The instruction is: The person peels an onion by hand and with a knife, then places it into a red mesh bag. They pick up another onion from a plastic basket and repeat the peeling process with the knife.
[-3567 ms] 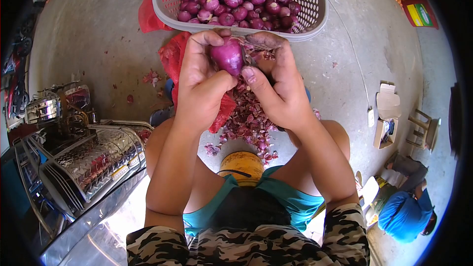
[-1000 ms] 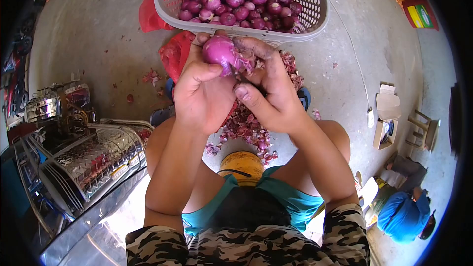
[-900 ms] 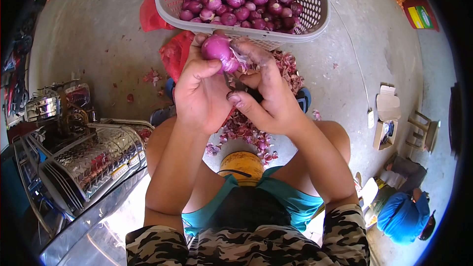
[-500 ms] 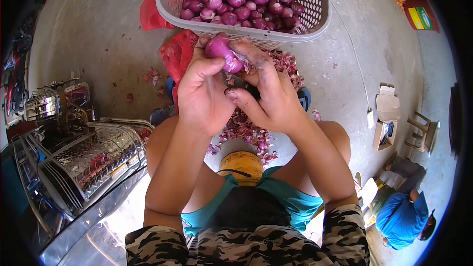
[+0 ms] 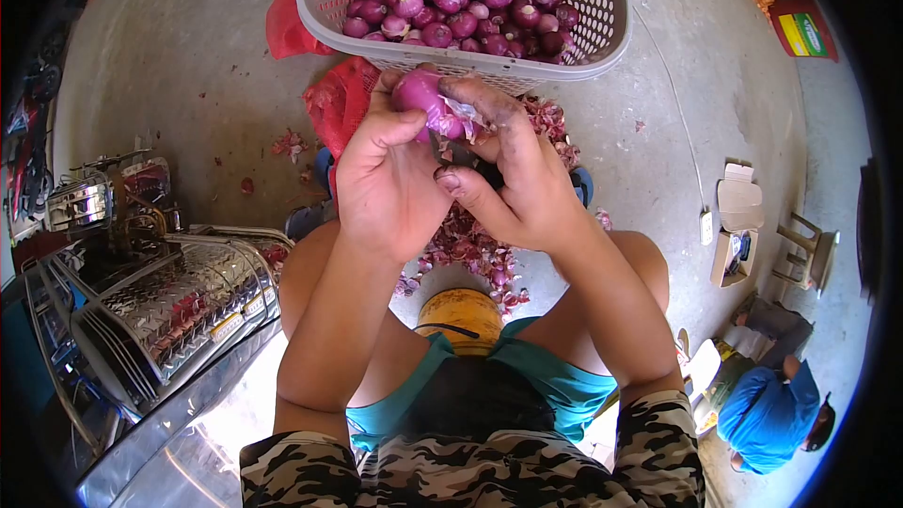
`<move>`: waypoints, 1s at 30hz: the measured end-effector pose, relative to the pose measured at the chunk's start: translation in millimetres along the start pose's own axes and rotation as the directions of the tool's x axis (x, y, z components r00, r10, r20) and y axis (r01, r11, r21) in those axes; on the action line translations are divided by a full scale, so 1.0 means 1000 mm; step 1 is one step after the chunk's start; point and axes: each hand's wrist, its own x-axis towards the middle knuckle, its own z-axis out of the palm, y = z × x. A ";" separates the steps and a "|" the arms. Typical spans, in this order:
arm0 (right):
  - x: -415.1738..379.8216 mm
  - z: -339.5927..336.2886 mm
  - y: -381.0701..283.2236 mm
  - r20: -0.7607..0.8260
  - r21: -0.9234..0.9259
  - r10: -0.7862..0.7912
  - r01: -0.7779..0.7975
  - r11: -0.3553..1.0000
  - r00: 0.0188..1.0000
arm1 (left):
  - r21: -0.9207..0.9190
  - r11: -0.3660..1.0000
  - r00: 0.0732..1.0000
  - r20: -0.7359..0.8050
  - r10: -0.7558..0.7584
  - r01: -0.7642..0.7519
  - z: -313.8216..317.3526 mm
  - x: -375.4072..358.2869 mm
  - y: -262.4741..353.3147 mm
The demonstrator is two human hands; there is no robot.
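My left hand [image 5: 390, 179] grips a red onion [image 5: 419, 99] between thumb and fingers, just in front of the basket. Loose, papery skin hangs from the onion's right side. My right hand [image 5: 527, 169] is curled around a small knife [image 5: 439, 147], mostly hidden by the fingers; its dark blade shows below the onion. The right forefinger presses on the loose skin, and the right thumb stays lower, apart from the onion. Beneath both hands lies a heap of onion skins [image 5: 470, 249] on the floor.
A grey perforated basket [image 5: 324, 33] full of red onions stands ahead. Red mesh bags [image 5: 340, 103] lie left of it. A yellow container [image 5: 461, 315] sits between my knees. Shiny metalwork [image 5: 179, 301] is at left; an open cardboard box [image 5: 738, 216], a stool [image 5: 807, 254] and a person in blue [image 5: 767, 414] are at right.
More of the papery skin has lifted off the onion's right side, and the knife blade shows more clearly. My right hand has shifted slightly right; the left stays nearly still.
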 end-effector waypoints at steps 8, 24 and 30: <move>-0.001 0.003 -0.003 -0.043 0.029 0.055 -0.054 0.998 0.998 | -0.060 0.998 0.999 0.031 -0.023 0.025 0.001 -0.001 0.000; 0.000 -0.004 0.006 -0.153 0.309 0.171 -0.117 0.944 0.973 | -0.139 0.990 0.996 0.084 -0.014 0.026 -0.001 0.001 -0.001; 0.004 -0.006 -0.006 -0.112 0.460 0.283 -0.203 0.864 0.952 | -0.147 0.988 0.996 0.080 -0.035 0.046 0.007 0.000 0.000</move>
